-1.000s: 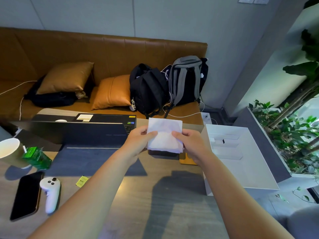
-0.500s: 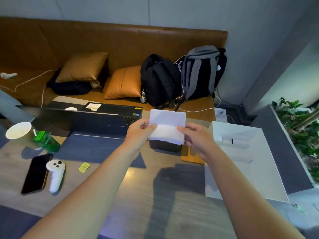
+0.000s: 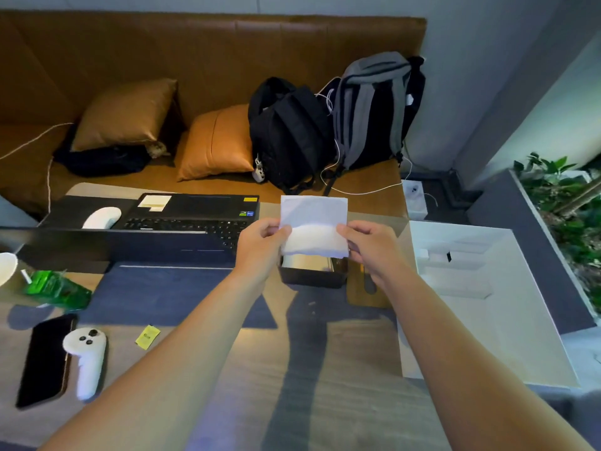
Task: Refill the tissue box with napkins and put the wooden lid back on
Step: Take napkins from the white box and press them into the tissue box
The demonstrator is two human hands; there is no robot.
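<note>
A stack of white napkins (image 3: 313, 226) is held upright just above the open black tissue box (image 3: 312, 277) near the middle of the table. My left hand (image 3: 261, 247) pinches the stack's left edge and my right hand (image 3: 369, 247) pinches its right edge. The box's inside shows a pale bottom below the napkins. The wooden lid (image 3: 366, 292) lies flat on the table to the right of the box, partly hidden under my right wrist.
A black laptop (image 3: 182, 219) and white mouse (image 3: 101, 217) sit left of the box. A phone (image 3: 44, 359), white controller (image 3: 86, 359), green packet (image 3: 55, 288) and paper cup (image 3: 5, 266) lie at the left. A white tray (image 3: 481, 297) stands at the right.
The napkin stack, still held by both hands, has come lower toward the open box. The camera view has tilted down and shifted slightly.
</note>
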